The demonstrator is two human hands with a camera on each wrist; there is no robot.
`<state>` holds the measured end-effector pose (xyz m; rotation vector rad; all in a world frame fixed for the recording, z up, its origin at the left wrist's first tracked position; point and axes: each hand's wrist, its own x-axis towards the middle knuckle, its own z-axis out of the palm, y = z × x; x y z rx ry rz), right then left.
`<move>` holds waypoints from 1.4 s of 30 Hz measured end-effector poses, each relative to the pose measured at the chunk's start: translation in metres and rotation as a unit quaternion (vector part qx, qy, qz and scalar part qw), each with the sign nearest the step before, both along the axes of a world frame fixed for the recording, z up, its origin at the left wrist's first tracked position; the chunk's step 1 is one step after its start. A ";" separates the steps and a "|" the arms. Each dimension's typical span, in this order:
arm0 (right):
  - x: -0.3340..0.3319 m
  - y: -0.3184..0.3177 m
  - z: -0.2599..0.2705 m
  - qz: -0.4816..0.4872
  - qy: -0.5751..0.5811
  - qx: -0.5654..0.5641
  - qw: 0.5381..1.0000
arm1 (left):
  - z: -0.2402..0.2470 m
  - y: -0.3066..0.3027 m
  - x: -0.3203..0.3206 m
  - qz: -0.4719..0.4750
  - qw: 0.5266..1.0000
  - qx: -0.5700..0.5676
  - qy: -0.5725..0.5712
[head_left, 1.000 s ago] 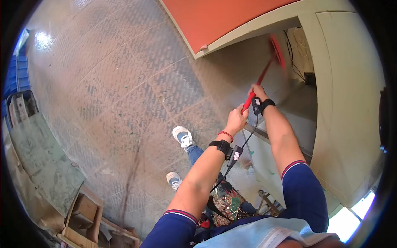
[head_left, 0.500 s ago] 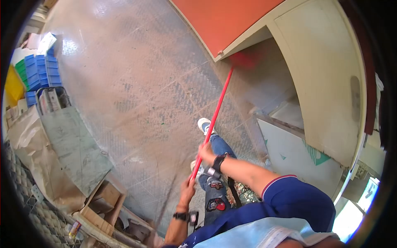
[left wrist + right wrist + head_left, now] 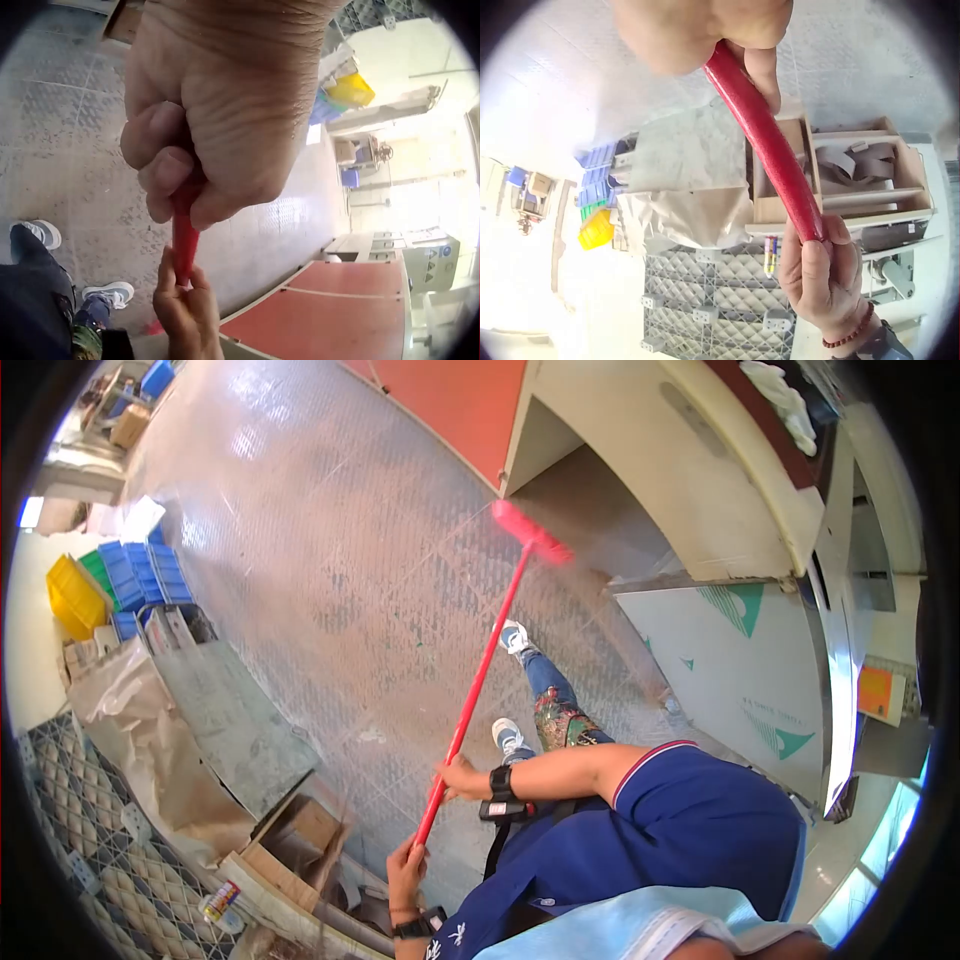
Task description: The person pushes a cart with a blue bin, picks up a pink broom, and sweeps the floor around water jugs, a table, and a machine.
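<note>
Left hand point(image 3: 405, 874) and right hand point(image 3: 461, 776): both gripping our red broom point(image 3: 478, 685).
We have fingers curled round the pole, left hand at its near end, right hand farther up, a short bare stretch between. Broom slants away from us over the floor point(image 3: 300, 560); its blurred pink head point(image 3: 533, 536) lies just outside the cabinet point(image 3: 640, 445) opening, near the corner of an orange panel point(image 3: 455, 405). We cannot tell whether bristles touch down. White shoes point(image 3: 513, 638) stand beside the pole.
</note>
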<state>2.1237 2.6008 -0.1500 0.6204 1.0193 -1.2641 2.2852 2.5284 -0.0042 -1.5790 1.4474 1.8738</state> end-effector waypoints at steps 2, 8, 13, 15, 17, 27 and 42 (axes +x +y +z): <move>-0.044 0.013 -0.019 -0.048 0.027 0.021 0.998 | -0.041 -0.012 -0.037 -0.094 0.995 0.020 0.030; -0.258 0.117 -0.130 -0.192 0.174 0.142 0.955 | -0.143 0.044 -0.281 -0.276 0.941 0.031 0.191; -0.348 0.175 -0.115 -0.262 0.146 0.172 0.938 | -0.157 0.088 -0.400 -0.386 0.885 -0.127 0.227; -0.347 0.160 -0.138 -0.189 0.154 0.122 0.962 | -0.146 0.066 -0.399 -0.392 0.886 -0.138 0.203; -0.327 0.112 -0.144 -0.192 0.182 0.079 0.961 | -0.123 0.031 -0.387 -0.384 0.893 -0.164 0.166; -0.151 -0.116 0.020 -0.039 0.033 -0.173 0.983 | 0.068 -0.104 -0.193 -0.186 0.930 -0.316 0.007; -0.116 -0.107 0.148 -0.037 0.057 -0.192 0.979 | 0.178 -0.072 -0.129 -0.101 0.916 -0.361 0.142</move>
